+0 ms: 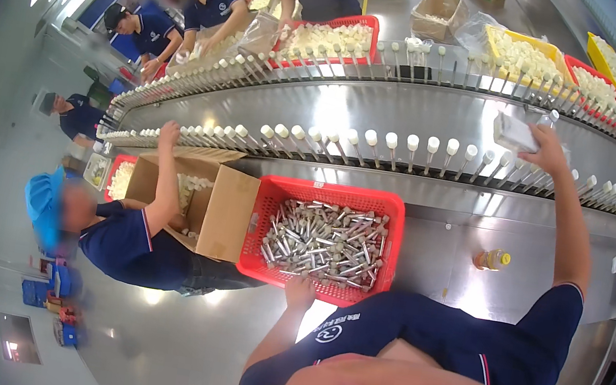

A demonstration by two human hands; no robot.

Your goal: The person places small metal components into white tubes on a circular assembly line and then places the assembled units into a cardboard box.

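The left hand [300, 293], its grip unclear, was at the red basket's [394, 246] near edge; toward the steel table's [409, 116] right edge, the right hand [548, 152] held a white box [512, 133], a handling step whose next move seemingly needed steadiness.

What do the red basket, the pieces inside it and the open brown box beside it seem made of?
Red basket: probably plastic, faintly glossy, with a moulded-looking perforated wall.
Pieces: shafts look like polished metal, judging by their silvery glints; the duller heads' material is unclear.
Brown box: likely cardboard, matte, with plain tan folded-out flaps.
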